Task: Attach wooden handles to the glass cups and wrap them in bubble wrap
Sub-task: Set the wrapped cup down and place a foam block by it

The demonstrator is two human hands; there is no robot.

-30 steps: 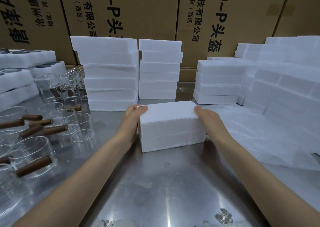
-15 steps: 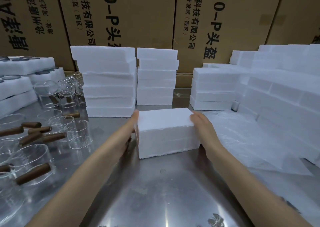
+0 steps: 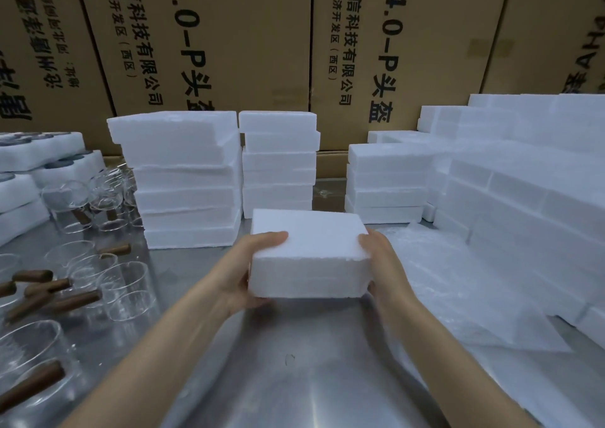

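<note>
A white foam block (image 3: 307, 254) is gripped from both ends above the steel table (image 3: 294, 378). My left hand (image 3: 248, 270) clasps its left end, thumb on top. My right hand (image 3: 381, 264) clasps its right end. Several clear glass cups (image 3: 124, 290) stand at the left, some fitted with brown wooden handles (image 3: 75, 300). One large cup with a handle (image 3: 29, 385) sits at the near left. A sheet of bubble wrap (image 3: 458, 296) lies flat on the table to the right of the block.
Stacks of white foam blocks (image 3: 186, 179) (image 3: 278, 162) stand behind my hands, with more (image 3: 386, 182) at the right and a long pile (image 3: 530, 198) along the right edge. Foam trays (image 3: 19, 179) sit at far left. Tall cardboard boxes (image 3: 229, 35) wall off the back.
Both hands closed tighter on the foam block and lifted it off the table toward me; the left hand shifted from a flat palm to a thumb-on-top grip.
</note>
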